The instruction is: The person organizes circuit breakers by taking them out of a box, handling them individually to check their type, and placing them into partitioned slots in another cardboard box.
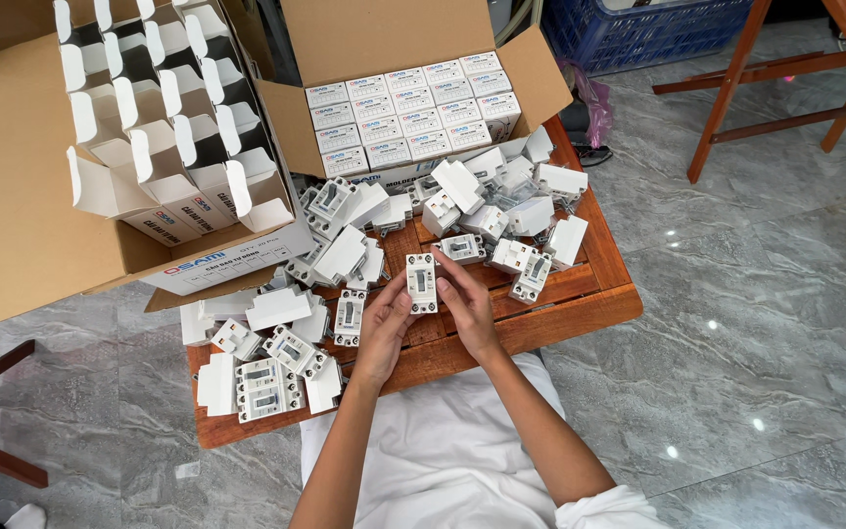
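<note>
While fingertips pinch it from both sides, a white breaker (421,282) stands upright, face to the camera, just above the middle of a low wooden table (580,312). The left hand (385,328) clamps the breaker's left edge, thumb against its side and fingers curled behind; the right hand (465,306) closes on the right edge, its fingers held together along the casing. How the fingers sit behind the breaker cannot be seen. Both forearms rise from the bottom of the frame and converge at the wrists, the elbows cut off by the lower edge; a white garment (443,460) covers the lap between them.

Loose breakers (501,211) lie heaped beyond and to the right of the hands, with another scatter (276,362) on the table's left end. A large open carton (12,196) at left holds opened small boxes (164,118), flaps up. A second open carton (399,44) behind the heap is packed with closed small boxes (408,118) in rows. A blue crate (638,29) and a wooden frame (766,69) stand on the grey marble floor (766,294) at upper right, both partly cut off.
</note>
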